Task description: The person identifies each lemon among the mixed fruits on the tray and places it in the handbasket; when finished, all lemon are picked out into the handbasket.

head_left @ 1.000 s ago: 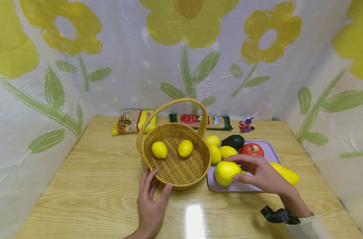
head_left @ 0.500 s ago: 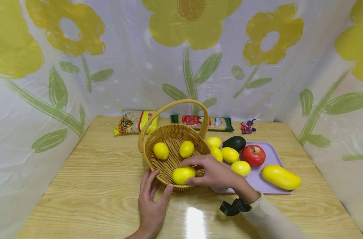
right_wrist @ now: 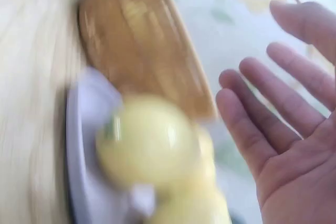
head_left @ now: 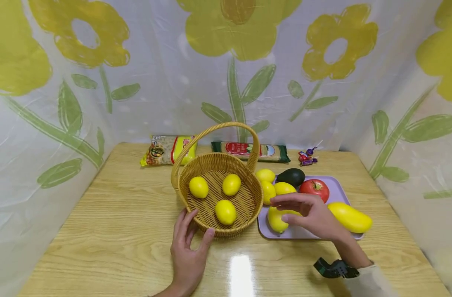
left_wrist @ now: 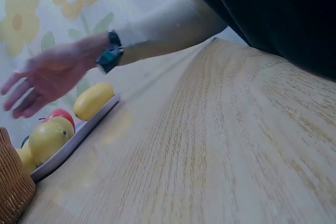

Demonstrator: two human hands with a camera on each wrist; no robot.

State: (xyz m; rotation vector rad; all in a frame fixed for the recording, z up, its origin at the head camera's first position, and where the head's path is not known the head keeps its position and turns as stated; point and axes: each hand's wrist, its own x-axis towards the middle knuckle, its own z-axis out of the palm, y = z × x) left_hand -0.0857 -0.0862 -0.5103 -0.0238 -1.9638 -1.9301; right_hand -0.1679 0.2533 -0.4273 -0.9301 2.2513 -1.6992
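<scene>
The right hand (head_left: 315,216) hovers with its fingers spread and relaxed just over a yellow lemon (head_left: 279,218) on the near left part of the purple tray (head_left: 339,187), and it holds nothing. The left hand (head_left: 188,251) lies on the wooden table (head_left: 118,231) with straight fingers touching the near rim of the wicker basket (head_left: 244,206), which contains 3 lemons (head_left: 226,211). On the tray there are also more lemons, an avocado (head_left: 290,176), a tomato (head_left: 314,186) and a mango (head_left: 350,217) at the right side.

Woven wicker basket (head_left: 226,214), rough; glossy wood-grain table (head_left: 118,231) (glare); smooth purple plastic tray (head_left: 337,185).
</scene>
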